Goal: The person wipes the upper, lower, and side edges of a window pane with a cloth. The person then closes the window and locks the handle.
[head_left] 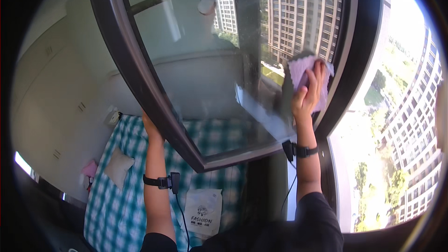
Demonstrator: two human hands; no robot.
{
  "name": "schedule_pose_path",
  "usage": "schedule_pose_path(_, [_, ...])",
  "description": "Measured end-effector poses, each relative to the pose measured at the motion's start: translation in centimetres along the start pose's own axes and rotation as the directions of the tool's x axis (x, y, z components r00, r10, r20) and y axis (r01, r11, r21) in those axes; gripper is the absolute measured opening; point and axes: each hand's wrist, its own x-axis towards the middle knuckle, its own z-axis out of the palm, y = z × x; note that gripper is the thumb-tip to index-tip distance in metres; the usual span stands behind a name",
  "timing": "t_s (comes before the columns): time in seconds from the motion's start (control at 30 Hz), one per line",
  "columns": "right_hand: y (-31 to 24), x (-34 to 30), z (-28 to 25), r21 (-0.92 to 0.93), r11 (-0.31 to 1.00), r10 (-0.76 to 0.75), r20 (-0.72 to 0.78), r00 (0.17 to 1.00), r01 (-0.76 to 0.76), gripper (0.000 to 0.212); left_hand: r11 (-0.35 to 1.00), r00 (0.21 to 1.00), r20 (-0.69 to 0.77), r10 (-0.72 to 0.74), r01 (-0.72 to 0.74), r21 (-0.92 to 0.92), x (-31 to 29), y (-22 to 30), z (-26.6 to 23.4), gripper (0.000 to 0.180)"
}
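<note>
Right of the frame's centre, the right hand (309,95) held a lilac cloth (299,69) against the pane (210,93); the left hand's (150,126) grip at the sash (129,63) I could not tell. Hard rubbing might swing the sash.

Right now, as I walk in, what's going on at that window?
A person's right hand holds a light purple cloth against the glass pane of an open, dark-framed window sash. The left hand is at the sash's frame, its fingers mostly hidden behind it. Beyond lies a bed with a teal-and-white checked cover, with a beige cushion and a white printed bag on it.
</note>
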Motion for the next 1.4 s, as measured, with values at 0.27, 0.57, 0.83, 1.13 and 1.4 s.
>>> schedule_pose_path(0.27, [3.8, -1.2, -2.2, -0.243, 0.961, -0.046, 0.330, 0.943, 0.132, 0.053, 0.998, 0.998, -0.051, 0.023, -0.026, -0.062, 0.2, -2.0, -2.6, 0.040])
schedule_pose_path(0.57, [-4.1, 17.9, 4.1, -0.232, 0.959, -0.120, 0.180, 0.976, 0.161, 0.055, 0.999, 0.997, -0.075, -0.034, 0.034, -0.010, 0.3, -2.1, -3.0, 0.039])
schedule_pose_path(0.83, [-8.6, -5.2, 3.3, 0.164, 0.921, -0.377, 0.607, 0.699, 0.354, 0.069, 0.997, 0.989, -0.135, -0.060, 0.065, 0.035, 1.0, -1.9, -3.0, 0.035])
schedule_pose_path(1.13, [-3.9, -2.7, 2.3, 0.534, 0.732, -0.680, 0.597, 0.425, 0.422, 0.066, 0.992, 0.991, -0.128, 0.044, -0.027, 0.126, 1.9, -2.6, -3.3, 0.034])
schedule_pose_path(1.4, [-0.4, 13.4, 3.3, -0.188, 0.964, -0.177, 0.084, 0.981, 0.190, 0.050, 0.999, 0.996, -0.088, 0.017, -0.014, 0.040, 1.0, -1.7, -2.8, 0.032])
